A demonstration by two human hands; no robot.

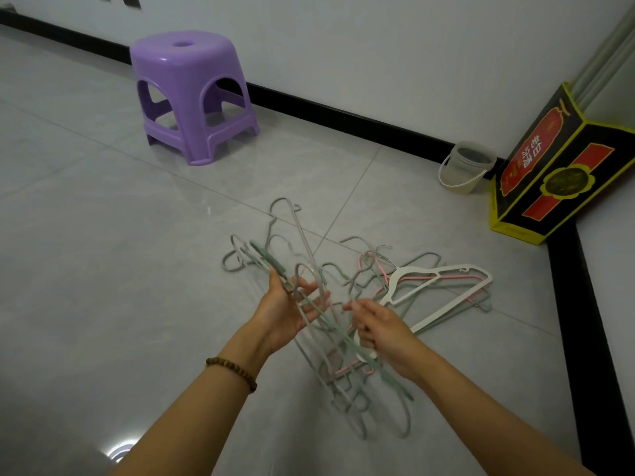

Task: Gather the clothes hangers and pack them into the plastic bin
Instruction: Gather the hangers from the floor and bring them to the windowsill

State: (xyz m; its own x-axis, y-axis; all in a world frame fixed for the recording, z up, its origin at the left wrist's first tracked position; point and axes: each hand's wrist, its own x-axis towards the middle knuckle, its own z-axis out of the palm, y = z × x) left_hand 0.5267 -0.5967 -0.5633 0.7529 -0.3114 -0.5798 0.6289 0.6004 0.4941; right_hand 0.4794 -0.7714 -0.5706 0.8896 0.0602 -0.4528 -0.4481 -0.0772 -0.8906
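Floor (103,235) left of hangers (443,280) — open tile, free passage. Stool (192,94) well apart, far left by wall (343,46). Right side hemmed — bucket (464,168) and box (549,166) stand in the corner, near the pile.

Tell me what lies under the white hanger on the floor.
Under the white hanger lie a pink hanger and grey-green ones, on the tiled floor. Its lower end is hidden behind the right hand.
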